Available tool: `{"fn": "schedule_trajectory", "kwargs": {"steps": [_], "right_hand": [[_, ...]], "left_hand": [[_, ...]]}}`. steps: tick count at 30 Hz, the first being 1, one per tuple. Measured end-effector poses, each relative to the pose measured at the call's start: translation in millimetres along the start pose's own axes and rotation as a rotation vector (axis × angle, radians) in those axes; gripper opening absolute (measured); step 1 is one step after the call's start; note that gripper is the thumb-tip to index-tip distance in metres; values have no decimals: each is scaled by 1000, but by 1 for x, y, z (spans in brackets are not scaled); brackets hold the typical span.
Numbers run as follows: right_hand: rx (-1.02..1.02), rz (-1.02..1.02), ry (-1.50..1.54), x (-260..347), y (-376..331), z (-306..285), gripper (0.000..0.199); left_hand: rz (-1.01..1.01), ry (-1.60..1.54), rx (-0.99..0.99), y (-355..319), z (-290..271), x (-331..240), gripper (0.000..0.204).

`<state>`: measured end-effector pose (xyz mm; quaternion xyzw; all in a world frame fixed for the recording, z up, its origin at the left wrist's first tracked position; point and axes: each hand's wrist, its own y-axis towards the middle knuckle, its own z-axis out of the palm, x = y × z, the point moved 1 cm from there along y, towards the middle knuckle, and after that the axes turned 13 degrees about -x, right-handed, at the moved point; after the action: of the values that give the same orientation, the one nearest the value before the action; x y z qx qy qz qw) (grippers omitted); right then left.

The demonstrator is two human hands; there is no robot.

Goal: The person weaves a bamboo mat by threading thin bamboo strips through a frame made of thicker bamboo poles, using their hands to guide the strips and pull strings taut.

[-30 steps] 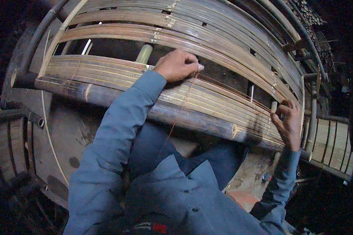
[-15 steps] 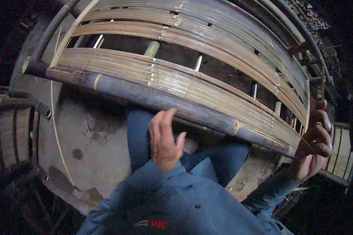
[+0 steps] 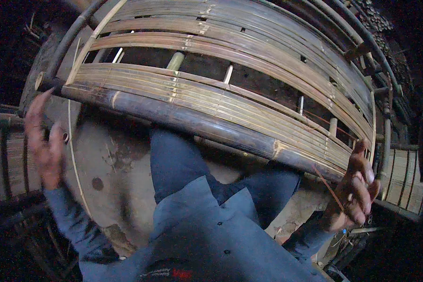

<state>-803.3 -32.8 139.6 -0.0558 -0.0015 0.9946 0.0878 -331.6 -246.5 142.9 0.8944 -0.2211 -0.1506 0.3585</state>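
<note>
A bench-like bamboo frame fills the upper view, with a thick dark bamboo pole (image 3: pixel 192 120) along its near edge. Behind the pole lie thin split bamboo slats (image 3: pixel 192 96), side by side. Off the pole's left end, my left hand (image 3: pixel 46 145) is raised with fingers apart and holds nothing; motion blurs it slightly. At the right end, my right hand (image 3: pixel 357 192) has curled fingers closed on a thin reddish-brown strand (image 3: pixel 328 184). Part of that strand sticks out toward the pole, and its grip inside the fingers is partly hidden.
A wider band of slats (image 3: pixel 258 51) lies farther back, past a gap showing crosspieces (image 3: pixel 228 74). A long pale strip (image 3: pixel 75 164) leans at the left over the stained floor (image 3: pixel 122 183). Other slatted bamboo pieces stand at the left (image 3: pixel 16 160) and right (image 3: pixel 404 174).
My left hand has left the middle of the pole and swung far left, past its end. My right hand has come slightly lower and inward, and the strand now shows in front of it.
</note>
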Motion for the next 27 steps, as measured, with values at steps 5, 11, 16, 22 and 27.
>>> {"fn": "schedule_trajectory", "kwargs": {"steps": [5,11,16,22,27], "right_hand": [[82,85,-20,-12,-23,-4,78],[-198,-90,-222,-2,-29,-13,69],[-508,-55,-677,-27,21,-68,47],[-629,419,-938,-113,26,-154,29],[-665,157,-971,-90,19,-151,24]], "left_hand": [[300,-898,233,-3,147,-212,65],[117,-858,467,-87,164,-179,19],[-396,-422,1189,-216,41,-75,35],[-1182,-464,1876,-467,-167,15,28],[-1638,-821,1690,-485,-151,9,43]]}}
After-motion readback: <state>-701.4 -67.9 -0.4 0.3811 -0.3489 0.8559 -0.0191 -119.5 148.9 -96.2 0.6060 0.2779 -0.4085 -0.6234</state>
